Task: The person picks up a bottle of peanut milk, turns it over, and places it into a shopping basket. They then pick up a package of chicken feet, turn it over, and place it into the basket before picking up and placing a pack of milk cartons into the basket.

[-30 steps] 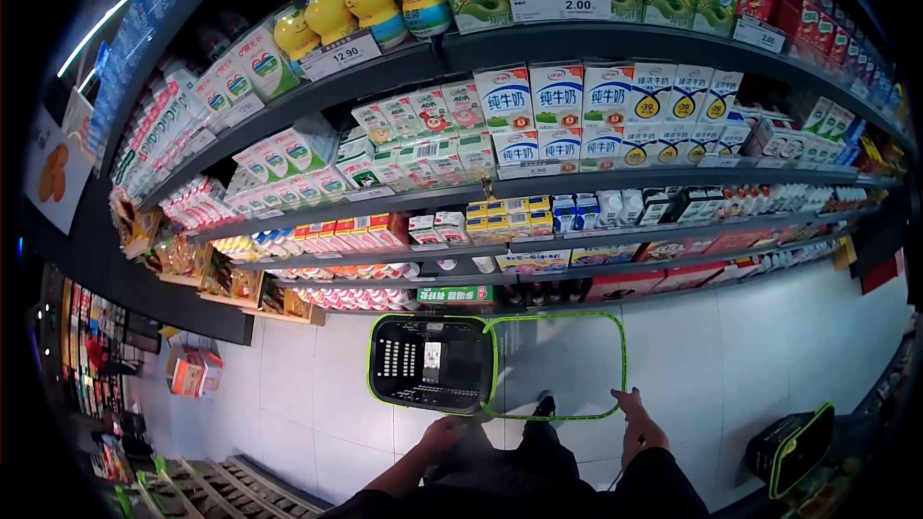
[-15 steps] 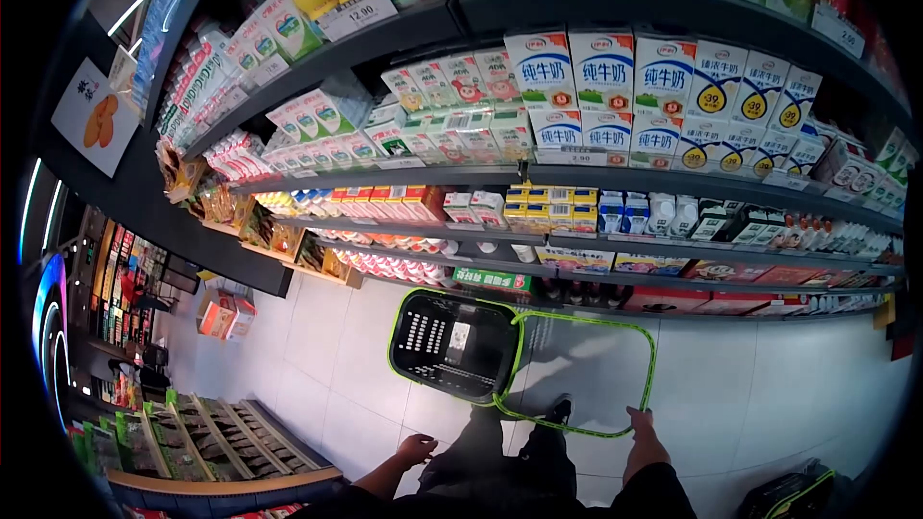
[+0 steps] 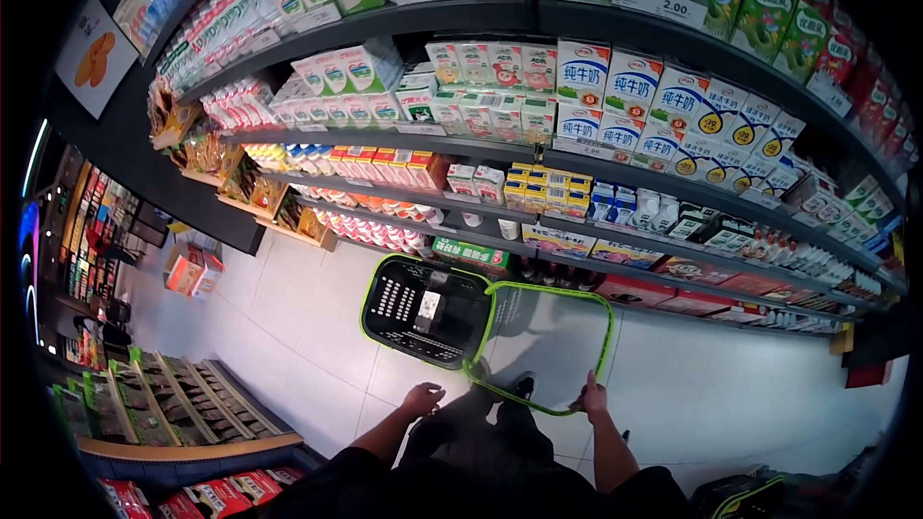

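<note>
My right hand (image 3: 592, 396) is closed around the far end of a long green handle (image 3: 610, 327). That handle is hinged to a black shopping basket (image 3: 381, 332) with a green rim, low over the pale floor in front of my feet. Slots and a white patch show inside the basket. My left hand (image 3: 423, 399) hangs below the basket, apart from it, fingers loosely bent and holding nothing. Ahead, shelves bear milk cartons (image 3: 630, 82), yellow packs (image 3: 548, 190) and green drink cartons (image 3: 764, 14).
A dark shelf edge (image 3: 481, 146) curves across in front. Left of me stands a sloped, wood-edged display rack (image 3: 192, 444), with red packages (image 3: 226, 497) below it. An orange-and-white carton (image 3: 192, 269) sits on the floor farther left. Another black basket (image 3: 740, 498) is at lower right.
The view has turned and tilted, so the shelves slant more. Basket and handle appear farther left and higher. My left hand has come up nearer the basket; my right hand still holds the handle.
</note>
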The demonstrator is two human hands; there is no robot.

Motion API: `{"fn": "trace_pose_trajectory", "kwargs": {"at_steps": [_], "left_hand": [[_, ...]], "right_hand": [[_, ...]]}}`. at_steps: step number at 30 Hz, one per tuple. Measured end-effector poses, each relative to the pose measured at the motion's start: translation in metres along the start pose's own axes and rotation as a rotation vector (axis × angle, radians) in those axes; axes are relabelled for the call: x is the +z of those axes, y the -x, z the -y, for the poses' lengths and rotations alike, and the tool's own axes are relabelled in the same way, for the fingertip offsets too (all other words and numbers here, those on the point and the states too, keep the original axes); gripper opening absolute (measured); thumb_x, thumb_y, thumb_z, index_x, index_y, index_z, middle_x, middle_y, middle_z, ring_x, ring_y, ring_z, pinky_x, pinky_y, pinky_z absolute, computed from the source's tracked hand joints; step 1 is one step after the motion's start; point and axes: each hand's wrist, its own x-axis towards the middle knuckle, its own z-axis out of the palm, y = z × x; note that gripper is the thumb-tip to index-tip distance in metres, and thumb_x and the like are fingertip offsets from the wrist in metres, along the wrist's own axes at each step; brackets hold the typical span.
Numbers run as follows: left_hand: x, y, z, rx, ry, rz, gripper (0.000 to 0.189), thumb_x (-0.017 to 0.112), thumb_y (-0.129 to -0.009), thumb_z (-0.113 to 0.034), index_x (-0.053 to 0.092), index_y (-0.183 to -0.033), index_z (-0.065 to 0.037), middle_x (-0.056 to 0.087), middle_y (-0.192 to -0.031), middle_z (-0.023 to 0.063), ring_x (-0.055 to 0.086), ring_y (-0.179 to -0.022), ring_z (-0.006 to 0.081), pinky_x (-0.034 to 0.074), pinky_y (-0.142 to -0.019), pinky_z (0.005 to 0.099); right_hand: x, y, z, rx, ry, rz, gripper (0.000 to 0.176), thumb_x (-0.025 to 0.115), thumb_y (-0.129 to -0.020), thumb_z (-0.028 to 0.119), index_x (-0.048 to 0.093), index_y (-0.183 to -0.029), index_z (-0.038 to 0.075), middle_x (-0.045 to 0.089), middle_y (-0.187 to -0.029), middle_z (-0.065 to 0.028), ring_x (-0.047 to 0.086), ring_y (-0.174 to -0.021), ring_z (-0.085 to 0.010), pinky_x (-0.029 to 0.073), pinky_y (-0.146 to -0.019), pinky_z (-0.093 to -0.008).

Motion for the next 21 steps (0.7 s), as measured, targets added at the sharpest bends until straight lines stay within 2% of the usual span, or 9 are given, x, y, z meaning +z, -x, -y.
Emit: {"fn": "trace_pose_trajectory", "kwargs": {"at_steps": [1,4,7,10,13,18,19,21], "left_hand": [[0.001,-0.002,0.001,0.001,-0.005,0.013,0.047,0.066,-0.085,-0.036,0.061,-0.116,-0.001,0.068,-0.08,0.0137,0.065,-0.06,0.0172,0.052,-0.052,0.0302],[0.004,-0.007,0.0,0.017,-0.014,0.05,0.047,0.066,-0.084,-0.037,0.062,-0.115,-0.002,0.069,-0.079,0.013,0.065,-0.061,0.0172,0.053,-0.057,0.0312],[0.008,-0.032,0.017,0.104,-0.077,0.056,0.046,0.067,-0.083,-0.038,0.064,-0.112,-0.002,0.069,-0.082,0.0131,0.066,-0.064,0.0182,0.054,-0.064,0.0338],[0.002,-0.04,0.007,0.038,0.039,0.108,0.044,0.068,-0.082,-0.036,0.064,-0.109,-0.001,0.068,-0.081,0.0112,0.066,-0.067,0.0186,0.054,-0.058,0.0326],[-0.005,-0.048,-0.001,-0.02,0.133,0.134,0.045,0.067,-0.083,-0.034,0.06,-0.114,-0.002,0.065,-0.085,0.0098,0.065,-0.064,0.0183,0.053,-0.052,0.0317],[-0.022,-0.064,0.0,-0.023,0.099,0.187,0.04,0.064,-0.085,-0.035,0.06,-0.111,-0.005,0.065,-0.084,0.007,0.064,-0.066,0.0167,0.054,-0.054,0.032],[-0.027,-0.066,0.0,-0.025,0.082,0.213,0.044,0.063,-0.087,-0.035,0.058,-0.117,-0.004,0.064,-0.088,0.0083,0.065,-0.068,0.0172,0.055,-0.054,0.0318],[-0.033,-0.068,0.001,-0.067,0.117,0.171,0.044,0.064,-0.087,-0.034,0.057,-0.119,-0.004,0.064,-0.089,0.0088,0.065,-0.068,0.0173,0.056,-0.055,0.0323]], "right_hand": [[0.007,0.01,0.005,-0.015,-0.012,0.008,0.067,0.05,-0.085,0.067,0.046,-0.067,0.003,0.049,-0.053,-0.0118,0.056,-0.042,-0.0283,0.054,-0.043,-0.0428],[0.024,0.036,0.02,0.009,-0.022,-0.038,0.065,0.051,-0.086,0.065,0.046,-0.066,0.003,0.047,-0.051,-0.0113,0.056,-0.04,-0.0295,0.054,-0.043,-0.0435],[0.027,0.056,0.021,0.008,-0.015,-0.034,0.064,0.049,-0.089,0.062,0.048,-0.068,0.002,0.049,-0.054,-0.0104,0.058,-0.043,-0.0284,0.052,-0.043,-0.041],[0.031,0.079,0.023,0.045,-0.001,-0.05,0.064,0.048,-0.09,0.061,0.049,-0.07,0.0,0.051,-0.056,-0.0108,0.06,-0.045,-0.0284,0.051,-0.044,-0.0402],[0.026,0.077,0.015,0.061,0.047,-0.056,0.067,0.047,-0.087,0.066,0.048,-0.073,0.001,0.055,-0.056,-0.0144,0.062,-0.047,-0.0314,0.052,-0.044,-0.0409],[0.026,0.076,0.036,0.058,0.152,-0.074,0.068,0.047,-0.085,0.069,0.049,-0.076,0.001,0.058,-0.057,-0.0163,0.064,-0.049,-0.0324,0.052,-0.045,-0.0402],[0.029,0.079,0.041,0.034,0.146,-0.083,0.068,0.048,-0.085,0.068,0.05,-0.076,0.001,0.057,-0.057,-0.0154,0.064,-0.048,-0.0317,0.052,-0.045,-0.0398],[0.032,0.084,0.049,0.047,0.147,-0.108,0.069,0.049,-0.085,0.068,0.05,-0.076,0.0,0.056,-0.057,-0.0147,0.063,-0.048,-0.0313,0.052,-0.044,-0.0395]]}}
